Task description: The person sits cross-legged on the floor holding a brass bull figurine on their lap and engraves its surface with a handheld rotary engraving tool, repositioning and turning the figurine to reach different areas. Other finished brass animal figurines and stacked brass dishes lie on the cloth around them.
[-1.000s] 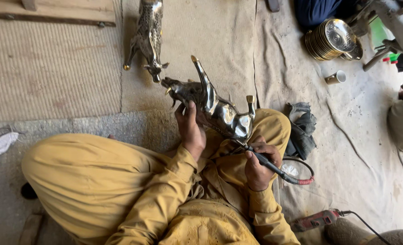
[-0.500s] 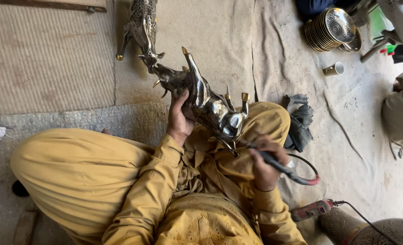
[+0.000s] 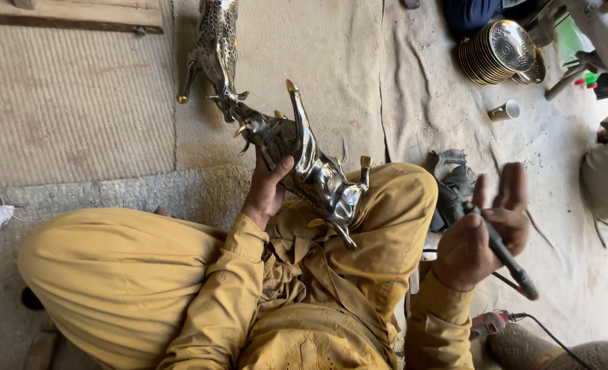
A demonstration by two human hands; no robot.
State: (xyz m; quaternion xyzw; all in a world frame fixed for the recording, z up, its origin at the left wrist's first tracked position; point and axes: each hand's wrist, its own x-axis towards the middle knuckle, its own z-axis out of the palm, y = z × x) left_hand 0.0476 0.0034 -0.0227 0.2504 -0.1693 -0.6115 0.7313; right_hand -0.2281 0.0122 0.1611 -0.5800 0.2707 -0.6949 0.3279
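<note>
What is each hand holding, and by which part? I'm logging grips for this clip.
The left hand grips the shiny metal animal figure around its body. The right hand holds a dark pen-like tool around its upper shaft.

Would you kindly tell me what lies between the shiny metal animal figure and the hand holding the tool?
In the head view, the person's raised knee in yellow cloth lies between the metal figure and the right hand.
</note>
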